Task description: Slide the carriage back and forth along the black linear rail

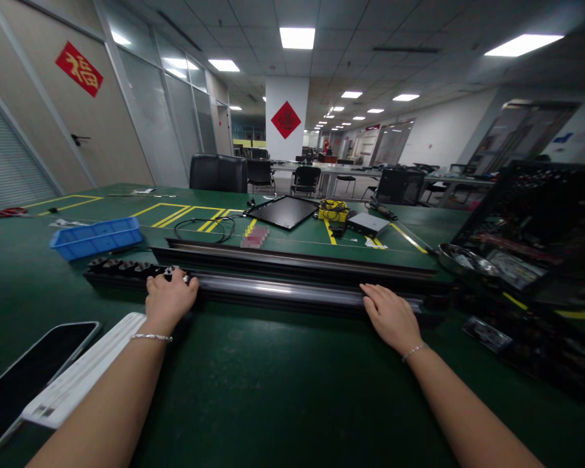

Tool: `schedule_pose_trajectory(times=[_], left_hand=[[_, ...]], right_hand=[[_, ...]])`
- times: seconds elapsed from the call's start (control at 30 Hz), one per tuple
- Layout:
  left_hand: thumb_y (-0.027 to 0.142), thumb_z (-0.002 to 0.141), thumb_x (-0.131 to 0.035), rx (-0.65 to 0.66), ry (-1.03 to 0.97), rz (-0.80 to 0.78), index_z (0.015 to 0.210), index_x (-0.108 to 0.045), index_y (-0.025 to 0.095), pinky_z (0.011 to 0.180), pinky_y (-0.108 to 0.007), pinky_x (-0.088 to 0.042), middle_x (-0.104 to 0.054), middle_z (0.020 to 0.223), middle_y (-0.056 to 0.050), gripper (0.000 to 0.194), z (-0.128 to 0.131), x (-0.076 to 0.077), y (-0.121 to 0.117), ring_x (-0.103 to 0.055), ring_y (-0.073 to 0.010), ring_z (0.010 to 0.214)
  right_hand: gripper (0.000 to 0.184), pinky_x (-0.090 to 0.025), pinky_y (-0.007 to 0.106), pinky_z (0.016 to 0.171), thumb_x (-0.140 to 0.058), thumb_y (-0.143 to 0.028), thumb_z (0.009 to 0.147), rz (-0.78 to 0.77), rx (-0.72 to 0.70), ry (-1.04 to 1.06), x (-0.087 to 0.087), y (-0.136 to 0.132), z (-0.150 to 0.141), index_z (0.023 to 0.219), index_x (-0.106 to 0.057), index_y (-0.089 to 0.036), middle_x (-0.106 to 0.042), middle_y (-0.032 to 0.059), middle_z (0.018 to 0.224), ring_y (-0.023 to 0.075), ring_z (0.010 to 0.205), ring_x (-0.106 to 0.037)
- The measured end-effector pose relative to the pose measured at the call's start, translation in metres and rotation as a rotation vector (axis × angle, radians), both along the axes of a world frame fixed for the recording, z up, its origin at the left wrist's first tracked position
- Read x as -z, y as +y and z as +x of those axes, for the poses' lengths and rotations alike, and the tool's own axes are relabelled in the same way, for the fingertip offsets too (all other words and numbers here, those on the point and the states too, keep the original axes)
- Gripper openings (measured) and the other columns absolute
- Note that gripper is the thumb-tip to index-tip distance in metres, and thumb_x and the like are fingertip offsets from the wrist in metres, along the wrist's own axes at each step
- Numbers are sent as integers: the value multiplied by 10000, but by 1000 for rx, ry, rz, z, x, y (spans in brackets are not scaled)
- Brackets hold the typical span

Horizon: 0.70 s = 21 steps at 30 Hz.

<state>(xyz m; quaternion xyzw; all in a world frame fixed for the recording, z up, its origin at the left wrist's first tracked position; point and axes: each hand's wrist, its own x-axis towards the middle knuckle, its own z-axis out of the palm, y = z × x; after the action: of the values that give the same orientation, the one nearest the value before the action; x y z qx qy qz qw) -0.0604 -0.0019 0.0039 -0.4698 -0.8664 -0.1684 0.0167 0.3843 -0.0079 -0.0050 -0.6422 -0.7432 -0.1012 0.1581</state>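
Observation:
A long black bar with a shiny grey, tube-like middle (283, 289) lies across the green table in front of me. My left hand (169, 300) is at the left part of the bar, its fingers bent around a small silvery piece that they mostly hide. A row of black notched blocks (121, 266) runs along the bar's left end, beside that hand. My right hand (392, 316) rests on the bar toward its right end, fingers stretched out along the top. Just behind lies a second long black rail (292, 260), parallel to the bar.
A blue bin (97, 238) stands behind the bar's left end. Near my left forearm lie a phone-like black slab (29, 377) and a white strip (88, 370). A metal bowl (461, 260) and a dark open case (541, 221) are at right. Farther back lies a flat black panel (283, 211).

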Motion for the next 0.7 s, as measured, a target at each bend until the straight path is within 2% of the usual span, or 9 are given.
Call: schedule_pose_trajectory(times=[0.5,0.7], left_hand=[[448,814,-338,25,34,31,1253,-484,97,999,-526,-264,-413,1303,-262,581,-2,4,1,-279,-427,1282],[443,820,-331,17,17,37,1247,-511,146,996,-524,-275,-413,1305,-243,550,-2,5,2,-265,-430,1289]], right_hand=[[450,-392,398,938,-281,-352,903,5,-4,2,0,0,0,1240,-547,-216,-567,35,1267,212,1190,-470],[446,-385,386,951,-289,-347,900,13,-15,-1,2,2,2,1235,-551,-212,-570,40,1262,207,1187,-473]])
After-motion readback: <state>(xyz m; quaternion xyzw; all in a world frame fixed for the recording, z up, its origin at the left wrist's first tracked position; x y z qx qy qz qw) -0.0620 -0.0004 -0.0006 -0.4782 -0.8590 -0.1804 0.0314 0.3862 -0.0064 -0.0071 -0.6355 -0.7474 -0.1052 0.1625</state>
